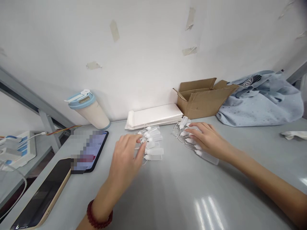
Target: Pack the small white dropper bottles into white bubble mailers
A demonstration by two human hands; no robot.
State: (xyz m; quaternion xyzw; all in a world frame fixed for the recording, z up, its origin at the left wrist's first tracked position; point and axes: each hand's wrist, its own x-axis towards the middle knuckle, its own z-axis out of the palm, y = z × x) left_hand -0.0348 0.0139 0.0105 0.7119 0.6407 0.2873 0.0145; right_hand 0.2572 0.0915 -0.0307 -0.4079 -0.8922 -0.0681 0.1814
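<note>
Two small heaps of little clear plastic dropper bottles with white caps lie on the grey table. My left hand (127,159), with a red bead bracelet at the wrist, rests with spread fingers on the left heap of bottles (154,143). My right hand (207,139) lies flat, fingers stretched out, over the right heap of bottles (184,123); one bottle (209,157) pokes out under its palm. Neither hand grips anything that I can see.
A stack of white bags (155,116) and an open cardboard box (203,97) stand at the wall. A light blue cloth (263,102) lies at the right. A capped tumbler (90,110), two phones (92,151) (42,195) and a power strip (16,148) are at the left.
</note>
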